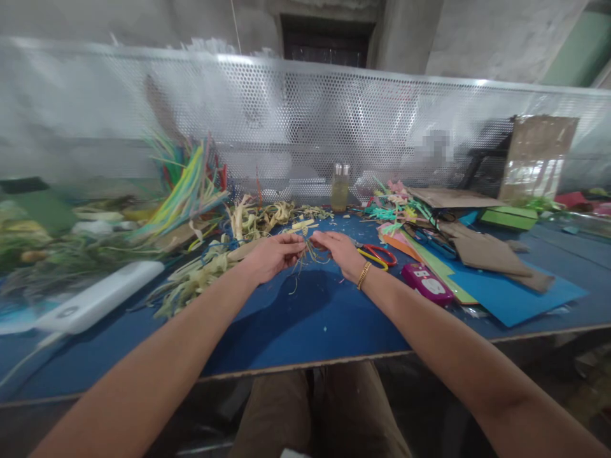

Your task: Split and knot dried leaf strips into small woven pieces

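Observation:
Both hands meet over the middle of the blue table, pinching a small bunch of thin, dry, greenish plant strips point(311, 250). My left hand point(277, 256) closes thumb and fingertips on the bunch's left side. My right hand point(340, 252), with a gold bracelet at its wrist, pinches it from the right. Loose strands hang below the fingers. Just right of my right hand lie scissors point(390, 256) with red and yellow handles. A heap of pale dried husk strips point(198, 280) spreads beside my left hand, and more husks point(260, 216) lie behind it.
A white power strip point(109, 296) with a cable lies at left, near bundled coloured strips point(184, 191). At right are a purple box-shaped device point(426, 284), blue paper point(520, 299) and cardboard pieces point(491, 254). A jar point(340, 189) stands before the perforated metal panel point(305, 121).

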A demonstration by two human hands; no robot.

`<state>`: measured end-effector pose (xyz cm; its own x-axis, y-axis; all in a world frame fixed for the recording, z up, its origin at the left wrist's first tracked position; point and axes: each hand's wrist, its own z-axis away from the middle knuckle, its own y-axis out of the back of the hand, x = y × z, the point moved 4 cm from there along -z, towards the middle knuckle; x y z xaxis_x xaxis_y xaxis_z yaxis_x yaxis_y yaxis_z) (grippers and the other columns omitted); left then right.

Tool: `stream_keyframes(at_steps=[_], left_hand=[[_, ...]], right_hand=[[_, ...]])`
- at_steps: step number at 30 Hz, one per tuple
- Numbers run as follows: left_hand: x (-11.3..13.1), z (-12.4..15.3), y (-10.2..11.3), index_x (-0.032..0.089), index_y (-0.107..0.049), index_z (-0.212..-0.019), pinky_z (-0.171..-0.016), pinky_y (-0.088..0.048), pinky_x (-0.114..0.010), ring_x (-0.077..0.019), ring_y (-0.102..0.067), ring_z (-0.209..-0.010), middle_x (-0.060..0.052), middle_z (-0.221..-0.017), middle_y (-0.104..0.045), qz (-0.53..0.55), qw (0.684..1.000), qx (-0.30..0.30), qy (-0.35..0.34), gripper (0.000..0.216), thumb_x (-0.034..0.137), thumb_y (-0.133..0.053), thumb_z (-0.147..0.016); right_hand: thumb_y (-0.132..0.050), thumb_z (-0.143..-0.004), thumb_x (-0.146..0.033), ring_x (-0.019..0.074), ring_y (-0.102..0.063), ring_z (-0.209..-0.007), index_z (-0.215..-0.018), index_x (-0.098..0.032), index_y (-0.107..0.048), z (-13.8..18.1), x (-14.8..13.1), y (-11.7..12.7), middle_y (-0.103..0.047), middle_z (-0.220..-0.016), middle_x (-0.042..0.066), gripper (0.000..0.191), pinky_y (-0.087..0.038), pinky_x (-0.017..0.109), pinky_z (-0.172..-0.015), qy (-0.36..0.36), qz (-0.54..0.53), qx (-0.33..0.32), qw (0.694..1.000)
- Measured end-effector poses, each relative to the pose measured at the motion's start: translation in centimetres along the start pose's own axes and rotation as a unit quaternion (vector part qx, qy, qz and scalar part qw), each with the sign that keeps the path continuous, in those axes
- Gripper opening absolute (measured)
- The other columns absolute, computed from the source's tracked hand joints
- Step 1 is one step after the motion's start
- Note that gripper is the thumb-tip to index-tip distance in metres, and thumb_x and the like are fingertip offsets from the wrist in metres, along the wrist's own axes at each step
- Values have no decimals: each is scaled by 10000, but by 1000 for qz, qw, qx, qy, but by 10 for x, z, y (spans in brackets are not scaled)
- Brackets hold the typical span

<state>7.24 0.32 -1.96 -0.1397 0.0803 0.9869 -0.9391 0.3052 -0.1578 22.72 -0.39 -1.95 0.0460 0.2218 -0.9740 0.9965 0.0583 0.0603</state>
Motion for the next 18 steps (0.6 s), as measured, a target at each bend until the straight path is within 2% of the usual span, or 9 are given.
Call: stream_keyframes(at_steps=[4, 9, 14, 18], left_hand=[[-1, 1, -2, 166, -636, -716, -488, -356, -209, -84, -497, -524, -3, -603, -571, -47, 999, -7, 3, 180, 228, -761, -602], [0, 4, -7, 173, -600, -618, -432, -293, -205, -70, -427, -451, 8, -551, -542, -116, 993, -10, -18, 192, 291, -751, -602], [4, 6, -12, 163, -558, -585, -432, -267, -206, -66, -408, -446, 6, -525, -539, -164, 985, -4, -51, 237, 289, -757, -586], [5, 7, -11, 161, -525, -587, -437, -259, -209, -66, -395, -450, 6, -534, -525, -166, 984, 22, -64, 278, 351, -723, -629]], right_hand=[[-716, -613, -380, 119, -554, -743, -779, -175, -687, -3, 2, -2, -662, -790, 21, 266, -414, 265, -731, 17, -30, -16, 999], [-767, -531, -338, 100, -524, -647, -670, -162, -618, -3, 5, -4, -617, -682, -2, 270, -424, 257, -674, 14, -63, 9, 998], [-762, -529, -347, 100, -510, -624, -657, -156, -601, -1, 5, -6, -606, -666, 4, 281, -410, 261, -644, -2, -44, 33, 998], [-729, -573, -367, 86, -457, -579, -650, -157, -596, -3, 6, -4, -564, -616, -19, 260, -365, 251, -595, -11, -29, 26, 999]])
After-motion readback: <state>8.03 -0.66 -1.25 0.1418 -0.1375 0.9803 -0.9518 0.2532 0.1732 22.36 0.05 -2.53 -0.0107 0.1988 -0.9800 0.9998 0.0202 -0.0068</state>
